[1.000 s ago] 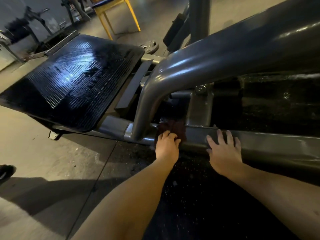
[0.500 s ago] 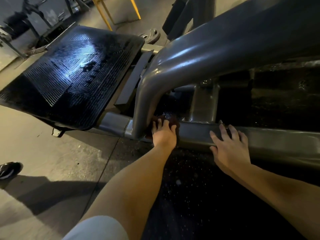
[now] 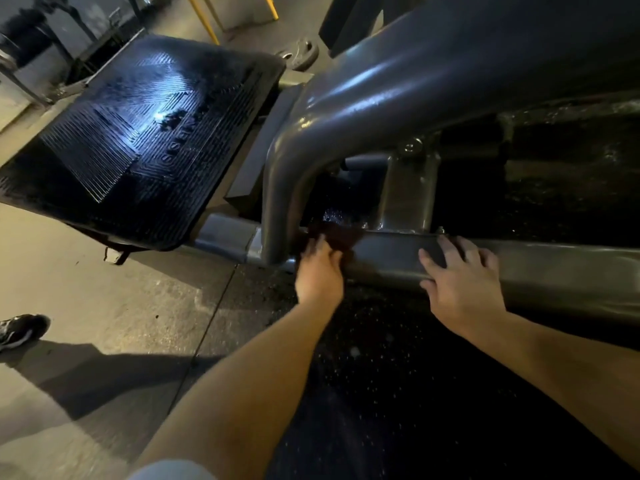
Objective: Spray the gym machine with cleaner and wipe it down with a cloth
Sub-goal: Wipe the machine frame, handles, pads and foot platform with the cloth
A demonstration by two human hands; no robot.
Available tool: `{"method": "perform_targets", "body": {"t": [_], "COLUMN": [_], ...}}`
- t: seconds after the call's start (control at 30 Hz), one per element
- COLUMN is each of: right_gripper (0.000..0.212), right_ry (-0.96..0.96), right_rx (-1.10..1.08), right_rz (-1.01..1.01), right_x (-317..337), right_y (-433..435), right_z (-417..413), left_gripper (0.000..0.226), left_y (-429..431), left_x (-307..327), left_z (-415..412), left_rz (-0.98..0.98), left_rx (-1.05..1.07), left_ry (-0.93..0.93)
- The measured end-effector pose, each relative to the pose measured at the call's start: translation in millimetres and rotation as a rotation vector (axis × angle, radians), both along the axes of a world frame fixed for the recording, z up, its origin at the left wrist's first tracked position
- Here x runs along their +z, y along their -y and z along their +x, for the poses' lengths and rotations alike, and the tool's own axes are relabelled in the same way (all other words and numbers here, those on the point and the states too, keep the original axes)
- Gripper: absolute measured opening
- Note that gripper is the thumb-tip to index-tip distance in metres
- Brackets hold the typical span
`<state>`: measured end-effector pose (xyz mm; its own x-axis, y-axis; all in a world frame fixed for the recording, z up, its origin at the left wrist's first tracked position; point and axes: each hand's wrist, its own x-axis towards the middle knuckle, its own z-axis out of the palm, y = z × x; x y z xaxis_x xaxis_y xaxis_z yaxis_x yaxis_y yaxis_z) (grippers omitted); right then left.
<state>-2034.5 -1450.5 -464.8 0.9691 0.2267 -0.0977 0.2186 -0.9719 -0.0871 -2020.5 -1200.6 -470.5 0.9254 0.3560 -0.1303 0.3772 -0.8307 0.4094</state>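
Concrete floor point(image 3: 86, 289) fills the left of the frame, and a dark speckled mat point(image 3: 398, 393) runs under my arms at lower centre.

My left hand point(image 3: 320, 271) has slid the cloth point(image 3: 334, 235) leftward along the lower rail point(image 3: 571, 275). A second ago it was out on the open rail. Now it is hard against the foot of the curved tube point(image 3: 398, 95), where tube and rail meet at mid-frame. My fingers reach forward over the cloth and press it onto the metal. They are blurred, so I judge the hand is mid-stroke. My right hand point(image 3: 462, 289) has kept its place just right of centre, lying flat on the rail with fingers spread, holding nothing and bracing me.

I take this to mean the wipe has worked its way into the corner of the joint, where grime would gather. The rail to the right and the tube above already gleam, though I cannot tell whether that is from wiping or from spray.

By my count:
- two hands, both mine
- one cloth
- one ribbed black footplate point(image 3: 138, 140), upper left
- one bolt point(image 3: 410, 147) on the bracket behind the rail
- one weight plate point(image 3: 299, 55) on the floor at the top
- two yellow legs point(image 3: 204, 19) at the top edge
- one shoe point(image 3: 20, 330) at the left edge
- no spray bottle in sight
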Motion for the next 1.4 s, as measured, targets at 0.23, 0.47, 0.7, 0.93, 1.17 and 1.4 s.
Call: {"method": "perform_targets", "body": {"t": [0.23,0.47,0.7,0.93,1.17,1.4], "right_gripper": [0.06,0.061,0.062,0.065,0.063,0.065], "right_ry": [-0.002,-0.02,-0.046,-0.084,-0.096,-0.12], "right_rx": [0.008,0.065,0.085,0.085,0.063,0.088], "right_rz": [0.02,0.019,0.048,0.065,0.074,0.074], "right_x": [0,8,11,20,23,24], "right_y": [0,12,16,16,17,19], "right_z": [1,5,6,11,14,13], "left_gripper": [0.054,0.05,0.051,0.054,0.056,0.04], "left_y": [20,68,-5,48,68,-2], "left_x": [7,-5,6,3,0,19], "left_z": [4,-44,24,-14,-30,20], "left_rz": [0.046,0.063,-0.034,-0.034,-0.005,-0.131], "left_rx": [-0.023,-0.495,-0.015,-0.131,-0.384,0.139], "left_ry": [-0.009,0.11,-0.041,0.041,0.083,-0.003]}}
